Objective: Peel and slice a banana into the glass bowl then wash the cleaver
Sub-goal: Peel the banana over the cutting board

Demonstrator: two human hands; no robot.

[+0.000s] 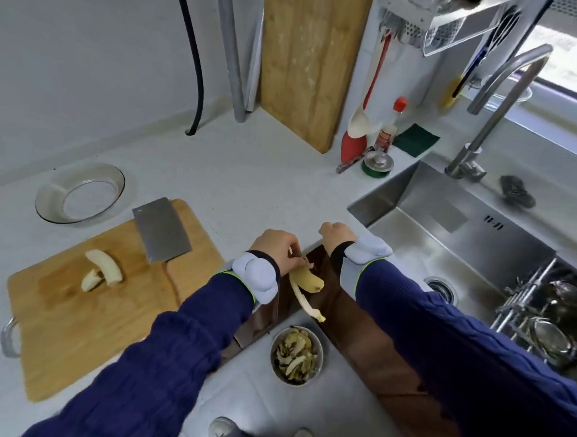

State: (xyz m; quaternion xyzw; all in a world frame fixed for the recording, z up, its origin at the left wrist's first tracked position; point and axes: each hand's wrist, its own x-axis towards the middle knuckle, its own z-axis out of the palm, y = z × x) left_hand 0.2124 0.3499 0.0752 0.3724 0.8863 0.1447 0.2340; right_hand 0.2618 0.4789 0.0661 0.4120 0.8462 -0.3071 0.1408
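Banana flesh (103,269): two peeled pieces lie on the cutting board (71,323), not yet sliced, near the cleaver (160,230), which rests flat on the board's far side.

Peel (305,280): held out past the desk (248,182) edge by the left hand (275,248). Its fingers (292,247) pinch the stem end, and one strip dangles above the metal scrap bowl (320,352) on the floor.

Right hand (336,236): curled near the desk edge. Whether it grips anything cannot be told.

Glass bowl (42,210): beyond the board, nothing in it.

Assessment: the step in hand appears to be discarding the peel.

Recommended: centre the peel over the scrap bowl before release and lower it so the strip does not catch the rim. Then return to the cleaver.
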